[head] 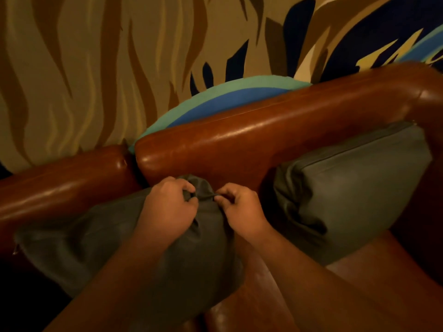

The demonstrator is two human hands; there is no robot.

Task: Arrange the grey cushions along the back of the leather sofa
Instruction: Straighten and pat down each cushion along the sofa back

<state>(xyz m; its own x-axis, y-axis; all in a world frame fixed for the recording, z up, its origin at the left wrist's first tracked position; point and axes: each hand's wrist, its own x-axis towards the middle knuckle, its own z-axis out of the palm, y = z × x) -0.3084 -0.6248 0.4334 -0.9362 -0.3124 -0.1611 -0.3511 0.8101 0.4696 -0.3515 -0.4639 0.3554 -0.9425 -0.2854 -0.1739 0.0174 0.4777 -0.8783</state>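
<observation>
A grey cushion (pixel 96 238) leans against the backrest of the brown leather sofa (pixel 251 130), low and left of centre. My left hand (pixel 167 207) and my right hand (pixel 239 207) both pinch the fabric at its top right corner, close together. A second grey cushion (pixel 354 188) stands propped against the backrest at the right, tucked under the sofa's curved arm, apart from my hands.
The sofa's back is split by a gap (pixel 133 161) into two sections. Behind it rises a wall (pixel 96 56) painted with tan, brown, blue and teal shapes. The leather seat (pixel 371 279) shows at the lower right.
</observation>
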